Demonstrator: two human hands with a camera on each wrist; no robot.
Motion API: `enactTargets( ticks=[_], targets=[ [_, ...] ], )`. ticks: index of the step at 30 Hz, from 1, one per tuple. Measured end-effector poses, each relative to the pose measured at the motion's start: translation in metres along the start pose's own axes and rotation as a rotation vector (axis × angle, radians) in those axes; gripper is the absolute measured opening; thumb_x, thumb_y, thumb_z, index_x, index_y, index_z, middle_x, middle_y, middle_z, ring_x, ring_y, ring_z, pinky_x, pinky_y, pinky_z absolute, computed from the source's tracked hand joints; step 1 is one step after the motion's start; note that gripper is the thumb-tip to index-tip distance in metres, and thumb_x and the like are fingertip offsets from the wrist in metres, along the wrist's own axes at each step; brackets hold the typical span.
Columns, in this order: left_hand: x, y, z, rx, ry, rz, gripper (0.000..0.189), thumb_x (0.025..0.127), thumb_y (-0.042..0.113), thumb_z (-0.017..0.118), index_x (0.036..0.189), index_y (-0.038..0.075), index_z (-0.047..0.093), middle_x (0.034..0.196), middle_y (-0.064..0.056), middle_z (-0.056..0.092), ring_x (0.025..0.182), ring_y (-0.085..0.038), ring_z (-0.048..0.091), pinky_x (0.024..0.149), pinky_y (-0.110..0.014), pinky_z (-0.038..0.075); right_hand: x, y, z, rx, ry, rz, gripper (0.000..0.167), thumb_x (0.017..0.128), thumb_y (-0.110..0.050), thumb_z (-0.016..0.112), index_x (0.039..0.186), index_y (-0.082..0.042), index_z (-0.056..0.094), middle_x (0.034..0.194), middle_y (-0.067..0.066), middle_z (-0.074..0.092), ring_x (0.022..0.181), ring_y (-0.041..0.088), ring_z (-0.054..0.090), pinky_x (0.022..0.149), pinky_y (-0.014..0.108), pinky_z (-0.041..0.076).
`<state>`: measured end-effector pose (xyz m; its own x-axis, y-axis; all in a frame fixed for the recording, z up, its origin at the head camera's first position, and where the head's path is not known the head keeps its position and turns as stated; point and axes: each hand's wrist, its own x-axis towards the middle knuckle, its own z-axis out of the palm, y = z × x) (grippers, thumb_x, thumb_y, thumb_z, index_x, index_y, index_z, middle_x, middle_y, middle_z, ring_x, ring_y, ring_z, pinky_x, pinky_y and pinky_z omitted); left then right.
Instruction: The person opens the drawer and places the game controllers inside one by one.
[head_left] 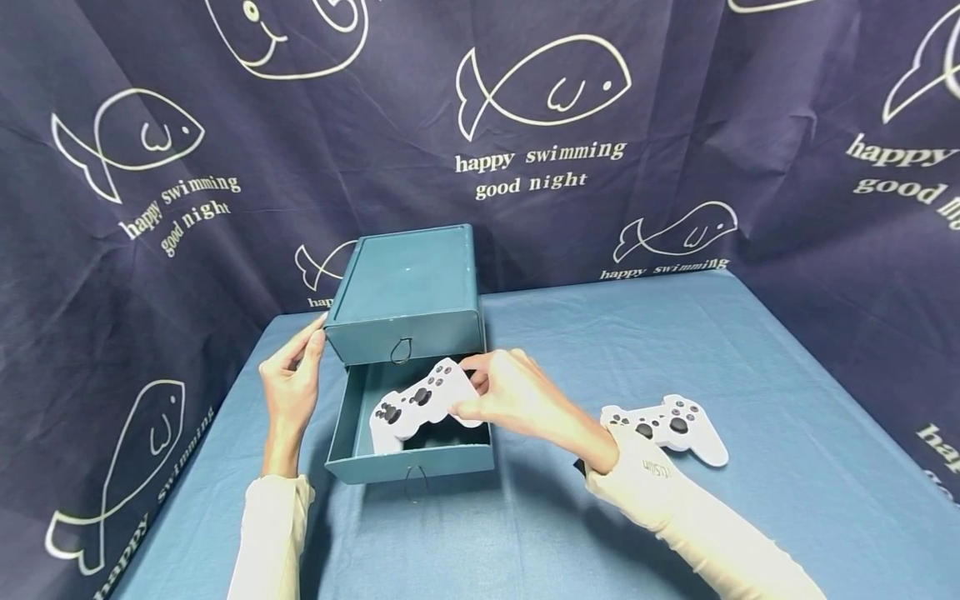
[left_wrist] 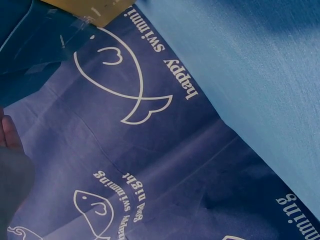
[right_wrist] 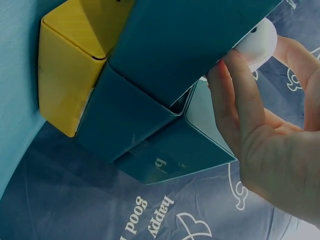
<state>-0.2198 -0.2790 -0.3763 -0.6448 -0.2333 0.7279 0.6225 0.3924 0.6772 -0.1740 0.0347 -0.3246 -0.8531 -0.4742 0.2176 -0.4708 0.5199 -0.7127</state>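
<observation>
A teal cabinet [head_left: 405,267] stands at the back left with its lower drawer [head_left: 453,460] pulled out. My right hand [head_left: 517,393] grips the right end of a white game controller [head_left: 401,408] with black sticks, tilted over the inside of that drawer. In the right wrist view, fingers [right_wrist: 245,95] hold the controller's rounded grip [right_wrist: 262,45] near the drawer's side wall. My left hand [head_left: 291,383] touches the upper left front corner of the cabinet, its fingers fairly straight. Only a bit of that hand [left_wrist: 11,135] enters the left wrist view.
On the blue tablecloth [head_left: 570,533], to the right, lies a second white controller [head_left: 701,433], partly behind my right forearm. A yellow box [right_wrist: 67,65] sits under the teal cabinet in the right wrist view. A dark blue fish-print curtain [head_left: 540,242] hangs close behind and at both sides.
</observation>
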Motion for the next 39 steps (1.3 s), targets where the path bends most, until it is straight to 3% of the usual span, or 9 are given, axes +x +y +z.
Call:
enactTargets(
  ticks=[9, 18, 27, 34, 39],
  targets=[
    [0.000, 0.000, 0.000, -0.007, 0.000, 0.005, 0.029, 0.099, -0.007, 0.064, 0.126, -0.003, 0.072, 0.121, -0.020, 0.071, 0.105, -0.003, 0.069, 0.090, -0.018, 0.049, -0.001, -0.001, -0.001, -0.032, 0.004, 0.006, 0.043, 0.080, -0.017, 0.079, 0.120, -0.002, 0.075, 0.081, -0.007, 0.074, 0.073, 0.003, 0.067, 0.071, 0.029, 0.054],
    [-0.001, 0.001, 0.000, 0.000, -0.005, 0.004, 0.029, 0.099, -0.003, 0.066, 0.127, 0.002, 0.074, 0.121, -0.017, 0.072, 0.105, -0.003, 0.069, 0.090, -0.019, 0.050, -0.004, 0.001, -0.001, 0.006, 0.005, -0.007, 0.039, 0.088, -0.018, 0.077, 0.122, 0.000, 0.073, 0.088, -0.005, 0.074, 0.081, 0.004, 0.069, 0.082, 0.030, 0.055],
    [0.000, 0.002, -0.001, -0.004, -0.007, -0.003, 0.028, 0.100, -0.002, 0.066, 0.127, 0.003, 0.074, 0.121, -0.016, 0.072, 0.106, -0.003, 0.069, 0.091, -0.019, 0.049, -0.008, 0.007, 0.001, 0.090, 0.008, -0.088, 0.031, 0.089, -0.014, 0.067, 0.117, -0.001, 0.074, 0.090, -0.006, 0.073, 0.083, 0.004, 0.068, 0.080, 0.030, 0.055],
    [0.000, 0.000, 0.000, -0.016, -0.006, -0.005, 0.028, 0.100, -0.004, 0.064, 0.127, 0.000, 0.073, 0.120, -0.018, 0.072, 0.103, -0.003, 0.069, 0.089, -0.018, 0.049, -0.015, 0.011, 0.003, 0.191, 0.015, -0.174, 0.028, 0.094, -0.013, 0.070, 0.120, -0.002, 0.073, 0.100, -0.002, 0.073, 0.090, 0.009, 0.068, 0.084, 0.033, 0.057],
    [0.000, 0.000, 0.000, -0.003, -0.007, 0.007, 0.029, 0.100, -0.005, 0.064, 0.127, -0.001, 0.073, 0.119, -0.019, 0.072, 0.102, -0.002, 0.069, 0.088, -0.018, 0.049, -0.022, 0.012, 0.009, 0.286, 0.091, -0.272, 0.027, 0.094, -0.008, 0.070, 0.121, -0.002, 0.072, 0.101, 0.000, 0.073, 0.091, 0.012, 0.069, 0.082, 0.032, 0.057]
  ],
)
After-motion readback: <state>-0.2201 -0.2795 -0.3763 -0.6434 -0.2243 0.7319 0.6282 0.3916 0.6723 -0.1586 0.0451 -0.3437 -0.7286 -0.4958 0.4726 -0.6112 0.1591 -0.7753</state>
